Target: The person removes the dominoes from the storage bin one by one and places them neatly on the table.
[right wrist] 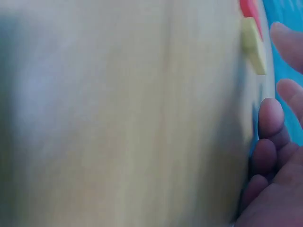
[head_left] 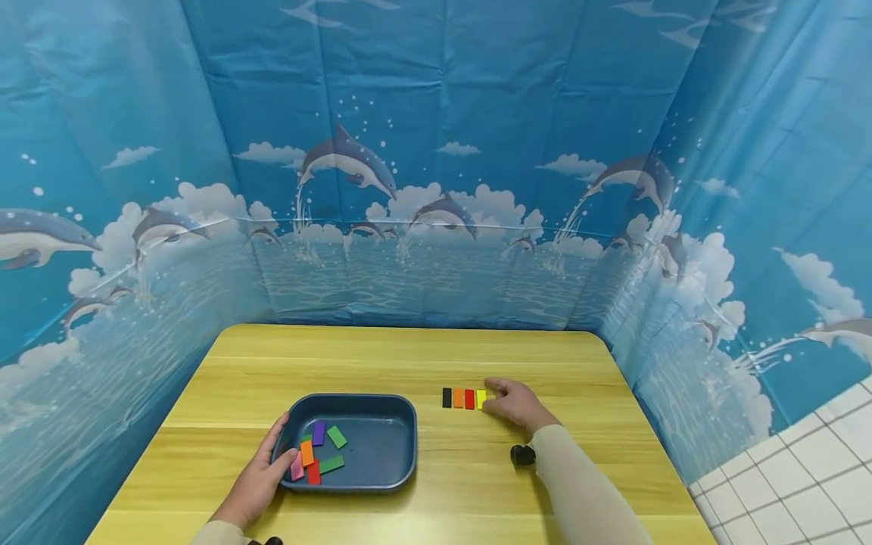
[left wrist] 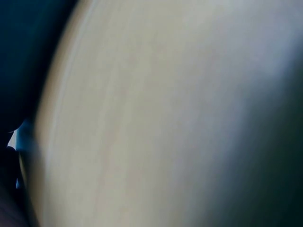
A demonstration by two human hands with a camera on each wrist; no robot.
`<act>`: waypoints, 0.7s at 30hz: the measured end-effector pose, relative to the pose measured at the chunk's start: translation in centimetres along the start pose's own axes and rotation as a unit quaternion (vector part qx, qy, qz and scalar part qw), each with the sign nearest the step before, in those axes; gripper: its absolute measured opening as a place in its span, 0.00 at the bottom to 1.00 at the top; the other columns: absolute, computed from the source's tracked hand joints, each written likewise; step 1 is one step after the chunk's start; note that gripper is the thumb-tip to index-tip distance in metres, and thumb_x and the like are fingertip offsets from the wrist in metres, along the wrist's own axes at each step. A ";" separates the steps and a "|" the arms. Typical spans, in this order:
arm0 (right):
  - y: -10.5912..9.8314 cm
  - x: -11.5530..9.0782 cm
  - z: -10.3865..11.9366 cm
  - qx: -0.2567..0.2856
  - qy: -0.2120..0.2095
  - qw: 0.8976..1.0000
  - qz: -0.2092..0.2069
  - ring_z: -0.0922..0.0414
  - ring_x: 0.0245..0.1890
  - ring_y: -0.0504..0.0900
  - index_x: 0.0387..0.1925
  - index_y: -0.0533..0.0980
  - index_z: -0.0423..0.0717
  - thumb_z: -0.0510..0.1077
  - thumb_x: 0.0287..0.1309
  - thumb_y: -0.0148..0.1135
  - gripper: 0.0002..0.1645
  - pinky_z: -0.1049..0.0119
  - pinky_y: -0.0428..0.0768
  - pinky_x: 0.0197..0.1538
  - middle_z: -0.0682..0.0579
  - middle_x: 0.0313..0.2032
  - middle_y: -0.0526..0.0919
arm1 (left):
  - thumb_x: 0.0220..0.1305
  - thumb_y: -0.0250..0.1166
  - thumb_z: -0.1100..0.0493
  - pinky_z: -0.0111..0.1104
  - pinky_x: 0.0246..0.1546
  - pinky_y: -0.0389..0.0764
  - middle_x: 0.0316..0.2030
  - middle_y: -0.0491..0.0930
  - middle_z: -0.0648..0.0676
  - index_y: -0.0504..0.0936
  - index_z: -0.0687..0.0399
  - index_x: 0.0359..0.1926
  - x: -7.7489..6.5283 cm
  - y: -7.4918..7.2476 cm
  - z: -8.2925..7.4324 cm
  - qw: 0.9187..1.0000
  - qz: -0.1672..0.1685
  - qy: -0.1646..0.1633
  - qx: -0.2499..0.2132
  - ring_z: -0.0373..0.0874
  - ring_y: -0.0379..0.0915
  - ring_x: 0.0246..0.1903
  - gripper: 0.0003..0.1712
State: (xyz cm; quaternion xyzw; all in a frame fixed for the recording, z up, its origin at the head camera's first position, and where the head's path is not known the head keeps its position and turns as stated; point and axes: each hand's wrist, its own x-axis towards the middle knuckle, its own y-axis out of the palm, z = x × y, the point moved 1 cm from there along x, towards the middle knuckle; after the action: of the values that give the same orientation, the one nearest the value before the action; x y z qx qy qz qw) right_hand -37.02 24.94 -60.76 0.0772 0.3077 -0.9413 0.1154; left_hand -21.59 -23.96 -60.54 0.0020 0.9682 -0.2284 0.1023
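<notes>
My left hand (head_left: 253, 478) grips the left side of a dark blue tray (head_left: 407, 439), thumb over the rim and fingers along the outer wall. Loose in its left half lie small tiles: a purple one (head_left: 319, 433), an orange one (head_left: 307, 453), a pink one (head_left: 297, 467), a red one (head_left: 313, 474) and several green ones. My right hand (head_left: 519, 406) is at the right end of a tile row, nearest the yellow tile (right wrist: 255, 47). In the right wrist view a gap shows between its fingertips and that tile. Left of it stand a red (head_left: 469, 400), an orange (head_left: 459, 398) and a black tile (head_left: 446, 398).
The wooden table (head_left: 354, 356) has rounded far corners. A blue dolphin-print curtain (head_left: 436, 151) surrounds its back and sides. White wall tiles (head_left: 811, 462) show at the lower right. The left wrist view is blurred and mostly tabletop (left wrist: 123, 113).
</notes>
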 end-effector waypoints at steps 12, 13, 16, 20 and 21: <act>2.9 0.1 9.3 -0.018 -0.123 0.992 0.025 0.55 0.29 0.68 0.60 0.68 0.67 0.57 0.52 0.65 0.33 0.64 0.69 0.23 0.52 0.39 0.74 | 0.64 0.51 0.36 0.64 0.63 0.46 0.73 0.40 0.52 0.42 0.12 0.66 0.3 -0.1 -0.1 1.000 -0.002 0.004 -0.005 0.62 0.39 0.70 0.36; 3.4 0.0 10.6 -0.029 -0.138 0.989 0.039 0.55 0.28 0.69 0.60 0.68 0.68 0.58 0.51 0.65 0.32 0.64 0.69 0.23 0.52 0.40 0.74 | 0.64 0.51 0.37 0.64 0.63 0.45 0.73 0.40 0.52 0.42 0.13 0.67 0.3 -0.1 -0.1 1.000 -0.002 0.006 -0.007 0.62 0.39 0.70 0.36; 5.6 -0.2 13.8 -0.069 -0.182 0.977 0.082 0.57 0.28 0.69 0.59 0.68 0.70 0.57 0.51 0.65 0.32 0.65 0.71 0.24 0.50 0.41 0.74 | 0.64 0.51 0.37 0.63 0.63 0.45 0.73 0.40 0.52 0.43 0.13 0.67 0.3 -0.2 -0.1 1.000 -0.002 0.010 -0.011 0.62 0.39 0.70 0.35; 8.9 -0.8 17.1 -0.110 -0.223 0.959 0.135 0.60 0.30 0.71 0.59 0.68 0.71 0.54 0.52 0.66 0.31 0.67 0.73 0.29 0.53 0.40 0.75 | 0.64 0.51 0.37 0.63 0.63 0.46 0.73 0.41 0.52 0.43 0.13 0.66 0.2 -0.2 0.0 1.000 -0.003 0.010 -0.008 0.62 0.39 0.70 0.35; 9.7 -1.0 17.9 -0.116 -0.230 0.955 0.147 0.60 0.30 0.71 0.59 0.69 0.70 0.53 0.52 0.66 0.31 0.68 0.74 0.29 0.54 0.39 0.76 | 0.64 0.51 0.37 0.63 0.63 0.46 0.73 0.41 0.52 0.43 0.13 0.67 0.2 -0.2 0.1 1.000 -0.004 0.011 -0.008 0.62 0.39 0.70 0.35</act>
State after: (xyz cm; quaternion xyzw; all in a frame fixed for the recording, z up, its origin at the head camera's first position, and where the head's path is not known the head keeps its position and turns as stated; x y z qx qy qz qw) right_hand -34.79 6.83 -51.74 -0.1112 0.3650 -0.8639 0.3286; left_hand -21.73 -24.18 -60.55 0.0001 0.9711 -0.2208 0.0906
